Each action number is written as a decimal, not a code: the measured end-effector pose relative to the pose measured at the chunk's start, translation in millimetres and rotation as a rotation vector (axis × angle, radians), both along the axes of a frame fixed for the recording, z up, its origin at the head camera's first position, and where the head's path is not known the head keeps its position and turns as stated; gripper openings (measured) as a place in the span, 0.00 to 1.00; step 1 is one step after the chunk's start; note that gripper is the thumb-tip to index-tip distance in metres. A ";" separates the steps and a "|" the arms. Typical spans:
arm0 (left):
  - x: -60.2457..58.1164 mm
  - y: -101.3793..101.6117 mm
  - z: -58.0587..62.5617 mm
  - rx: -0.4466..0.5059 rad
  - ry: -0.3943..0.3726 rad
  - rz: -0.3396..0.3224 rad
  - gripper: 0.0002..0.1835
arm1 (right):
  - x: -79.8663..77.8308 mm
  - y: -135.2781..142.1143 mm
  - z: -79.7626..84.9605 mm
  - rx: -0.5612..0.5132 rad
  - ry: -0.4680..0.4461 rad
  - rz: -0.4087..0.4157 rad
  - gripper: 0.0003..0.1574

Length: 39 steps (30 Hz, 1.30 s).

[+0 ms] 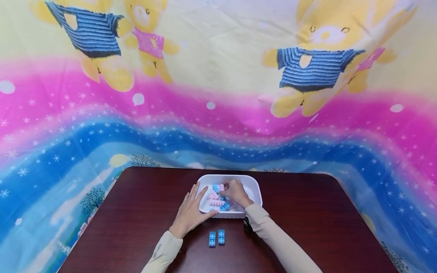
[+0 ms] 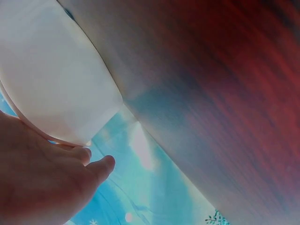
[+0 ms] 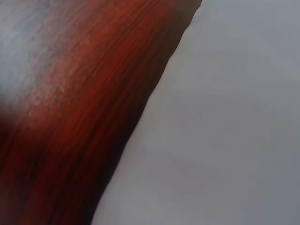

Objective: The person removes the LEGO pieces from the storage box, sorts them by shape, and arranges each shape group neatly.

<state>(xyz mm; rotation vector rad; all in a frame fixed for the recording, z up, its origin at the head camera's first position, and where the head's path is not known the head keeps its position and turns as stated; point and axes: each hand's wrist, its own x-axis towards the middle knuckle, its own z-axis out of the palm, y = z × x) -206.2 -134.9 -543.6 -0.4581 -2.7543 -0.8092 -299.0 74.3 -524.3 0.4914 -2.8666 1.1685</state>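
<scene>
A white plastic tray [image 1: 254, 189] holds a small heap of toy building bricks. Pink bricks [image 1: 216, 203] and blue bricks [image 1: 225, 206] lie mixed inside it. My left hand [image 1: 191, 210] is against the tray's left side with fingers spread, the thumb along the front rim; in the left wrist view this hand [image 2: 47, 173] shows beside the white wall. Reaching over the front right, my right hand [image 1: 236, 192] has bent fingers at the heap, close to a pink brick [image 1: 221, 187]. Whether they pinch a brick is too small to tell. No right-hand fingers show in the right wrist view.
Two blue bricks [image 1: 212, 239] stand side by side on the dark wooden table [image 1: 143, 212], in front of the tray and between the forearms. Behind the table hangs a bear-patterned cloth [image 1: 218, 125]. The tray's pale side [image 3: 225, 131] fills much of the right wrist view.
</scene>
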 end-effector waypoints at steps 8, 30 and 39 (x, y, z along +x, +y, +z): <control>-1.0 0.6 -0.2 -0.004 -0.015 0.003 0.54 | 2.0 4.4 1.1 -0.014 0.031 0.019 0.23; 0.7 1.1 -0.2 -0.004 -0.022 0.013 0.54 | 20.2 14.5 15.8 -0.061 -0.023 -0.002 0.26; 1.1 1.0 1.9 -0.004 -0.022 0.014 0.54 | 28.1 18.9 23.0 -0.041 0.017 0.003 0.27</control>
